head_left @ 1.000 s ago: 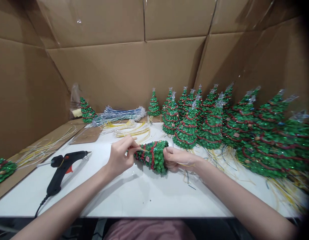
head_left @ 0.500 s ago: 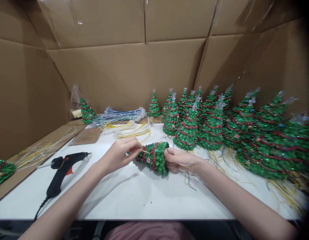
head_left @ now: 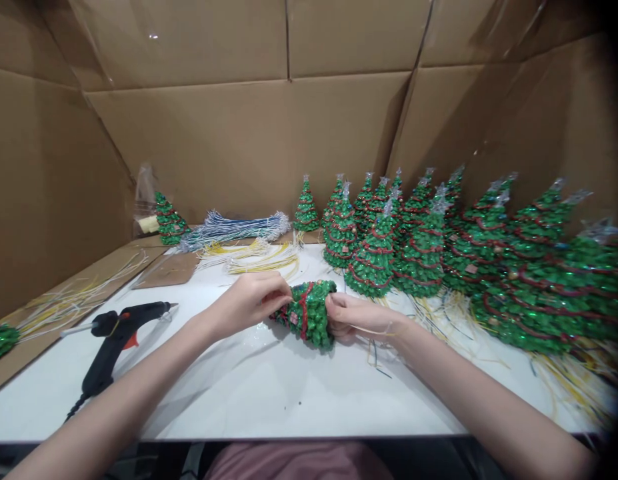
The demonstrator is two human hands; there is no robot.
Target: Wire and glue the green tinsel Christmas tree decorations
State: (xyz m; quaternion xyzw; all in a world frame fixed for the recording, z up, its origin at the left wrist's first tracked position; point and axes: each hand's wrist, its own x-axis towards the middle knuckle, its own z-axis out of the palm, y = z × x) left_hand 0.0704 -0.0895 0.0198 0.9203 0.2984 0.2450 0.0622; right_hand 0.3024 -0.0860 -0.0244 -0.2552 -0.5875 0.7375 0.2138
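Note:
A small green Christmas tree (head_left: 316, 317) with red garland lies on its side above the white table, its tip pointing left. My right hand (head_left: 351, 317) is closed round its base at the right, with thin wires trailing by the palm and wrist. My left hand (head_left: 256, 297) is at the upper side of the tree near the tip, thumb and fingers pinched together against it. Whatever sits between those fingertips is hidden. The tip of the tree lies partly behind the left hand.
A black glue gun (head_left: 109, 347) lies at left, near loose wires (head_left: 83, 293). Bundles of blue wires (head_left: 239, 225) and yellow wires (head_left: 263, 257) lie at the back. Several finished trees (head_left: 423, 253) with clear stars crowd the right. Cardboard walls (head_left: 213, 133) surround the table.
The left fingertips have moved slightly, and the pale strand seen at them before no longer shows. The right hand keeps its hold on the tree. The whole view has shifted slightly.

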